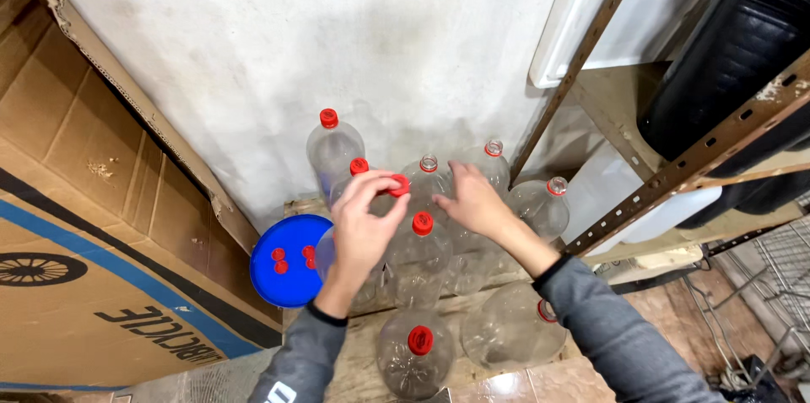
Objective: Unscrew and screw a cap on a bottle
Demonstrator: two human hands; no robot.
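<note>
Left hand (361,221) pinches a red cap (398,185) above the clear bottles (419,255) clustered by the wall, while the right hand (472,200), fingers spread, rests on an uncapped bottle (429,177).

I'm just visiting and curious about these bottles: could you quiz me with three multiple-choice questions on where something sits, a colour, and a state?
1. Where does the blue lid lie?
A. left of the bottles
B. on the shelf
C. on a bottle

2. What colour is the cap in the left hand?
A. white
B. red
C. green

3. The bottle by the right hand is:
A. capped
B. crushed
C. uncapped

Answers: 1 A, it rests beside the cardboard; 2 B, red cap between the fingers; 3 C, its open neck shows.
</note>
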